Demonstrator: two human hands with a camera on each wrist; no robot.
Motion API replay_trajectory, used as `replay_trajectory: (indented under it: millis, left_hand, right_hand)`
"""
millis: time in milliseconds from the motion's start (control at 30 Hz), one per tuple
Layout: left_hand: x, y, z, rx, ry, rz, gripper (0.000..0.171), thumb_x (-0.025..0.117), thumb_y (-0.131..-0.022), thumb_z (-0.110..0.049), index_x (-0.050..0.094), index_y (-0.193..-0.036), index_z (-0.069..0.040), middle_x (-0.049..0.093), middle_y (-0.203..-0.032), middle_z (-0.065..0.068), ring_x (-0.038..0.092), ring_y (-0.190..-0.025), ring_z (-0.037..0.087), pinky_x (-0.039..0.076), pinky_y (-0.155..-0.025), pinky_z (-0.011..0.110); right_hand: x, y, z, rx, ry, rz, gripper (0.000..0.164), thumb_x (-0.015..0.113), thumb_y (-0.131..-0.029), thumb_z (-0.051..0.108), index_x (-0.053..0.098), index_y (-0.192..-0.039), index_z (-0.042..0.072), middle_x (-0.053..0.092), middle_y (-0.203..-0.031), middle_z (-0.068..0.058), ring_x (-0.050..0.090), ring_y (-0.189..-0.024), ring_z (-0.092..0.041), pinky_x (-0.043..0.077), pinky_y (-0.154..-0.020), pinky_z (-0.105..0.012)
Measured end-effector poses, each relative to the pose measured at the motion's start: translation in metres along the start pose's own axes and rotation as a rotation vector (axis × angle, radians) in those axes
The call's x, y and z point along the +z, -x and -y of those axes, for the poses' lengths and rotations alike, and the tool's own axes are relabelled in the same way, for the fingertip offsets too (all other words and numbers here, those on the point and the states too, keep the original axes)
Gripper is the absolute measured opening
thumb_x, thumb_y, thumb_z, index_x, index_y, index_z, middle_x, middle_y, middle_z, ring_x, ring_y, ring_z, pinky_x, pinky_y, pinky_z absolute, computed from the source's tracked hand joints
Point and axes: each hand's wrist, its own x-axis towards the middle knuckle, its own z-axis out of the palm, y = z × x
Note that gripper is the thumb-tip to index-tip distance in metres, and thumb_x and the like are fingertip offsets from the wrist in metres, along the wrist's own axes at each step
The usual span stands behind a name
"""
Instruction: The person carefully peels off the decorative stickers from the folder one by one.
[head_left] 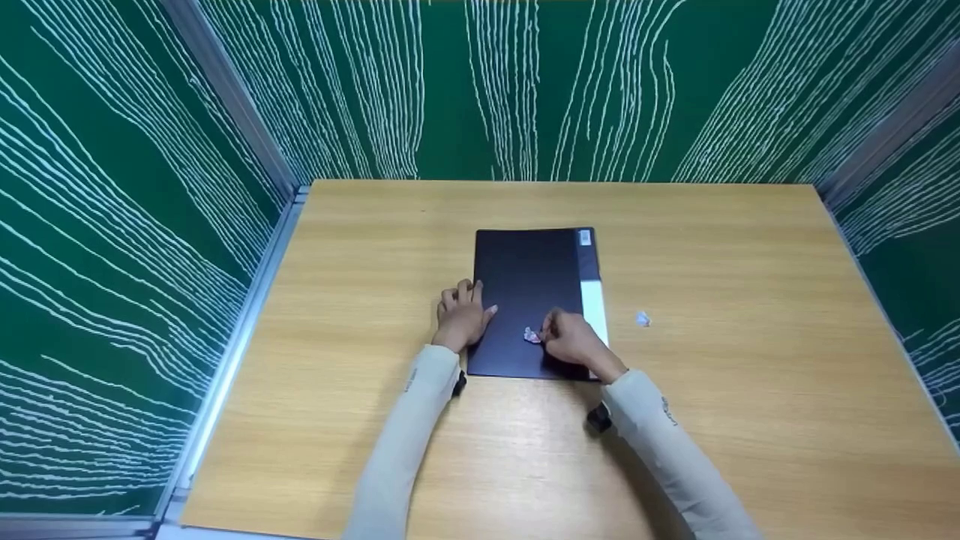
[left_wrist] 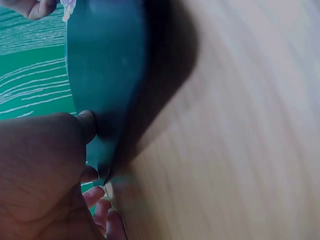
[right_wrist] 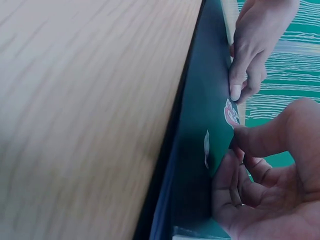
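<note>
A dark folder point(head_left: 525, 277) lies on the wooden table, with a white label at its top right corner and a pale strip down its right side. My left hand point(head_left: 461, 315) rests at the folder's left edge, its thumb point(left_wrist: 88, 125) on the cover and its fingers spread beside it. Over the cover's lower part, my right hand point(head_left: 571, 337) pinches a small pink and white sticker point(right_wrist: 231, 114) between thumb and fingertip. The sticker stands tilted in the right wrist view. A pale sliver point(right_wrist: 206, 149) shows on the dark cover below; I cannot tell whether it is a reflection.
A small whitish scrap point(head_left: 643, 319) lies on the table to the right of the folder. Green panels point(head_left: 450, 90) with white wavy lines stand behind the table and on both sides. A metal rail point(head_left: 247, 300) runs along the left table edge.
</note>
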Motion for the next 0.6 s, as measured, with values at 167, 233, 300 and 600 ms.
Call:
replay_trajectory:
  millis: [167, 233, 300, 600]
  left_hand:
    - [-0.001, -0.001, 0.000, -0.009, 0.004, 0.035, 0.066, 0.030, -0.106, -0.051, 0.014, -0.161, -0.017, 0.014, -0.163, 0.010, 0.020, -0.142, 0.039, 0.029, -0.114, 0.051]
    - [-0.001, -0.001, 0.000, -0.012, 0.006, 0.044, 0.066, 0.029, -0.106, -0.051, 0.013, -0.161, -0.017, 0.013, -0.163, 0.009, 0.019, -0.142, 0.040, 0.029, -0.114, 0.051]
    - [-0.002, -0.001, 0.000, -0.012, 0.004, 0.043, 0.066, 0.029, -0.106, -0.051, 0.013, -0.161, -0.017, 0.013, -0.163, 0.009, 0.020, -0.142, 0.040, 0.029, -0.113, 0.050]
    - [0.000, -0.001, 0.000, -0.004, 0.010, 0.028, 0.067, 0.030, -0.106, -0.052, 0.013, -0.161, -0.017, 0.013, -0.164, 0.009, 0.021, -0.143, 0.040, 0.029, -0.114, 0.051]
  right_hand:
    - [-0.005, 0.001, -0.001, 0.002, -0.032, -0.005, 0.009, 0.059, -0.080, 0.001, 0.057, -0.088, 0.003, 0.059, -0.070, -0.003, 0.050, -0.061, -0.015, 0.041, -0.059, -0.027]
    - [-0.007, 0.002, -0.002, 0.015, -0.060, 0.005, 0.010, 0.058, -0.080, 0.000, 0.057, -0.090, 0.003, 0.060, -0.070, -0.003, 0.053, -0.059, -0.013, 0.044, -0.057, -0.026]
    - [-0.009, 0.003, -0.003, 0.027, -0.084, 0.008, 0.011, 0.058, -0.081, -0.001, 0.056, -0.091, 0.002, 0.060, -0.071, -0.004, 0.055, -0.059, -0.013, 0.045, -0.056, -0.025]
    - [-0.016, 0.010, -0.014, 0.018, -0.075, -0.048, 0.010, 0.059, -0.086, 0.003, 0.053, -0.093, 0.001, 0.055, -0.073, -0.004, 0.049, -0.067, -0.019, 0.040, -0.062, -0.029]
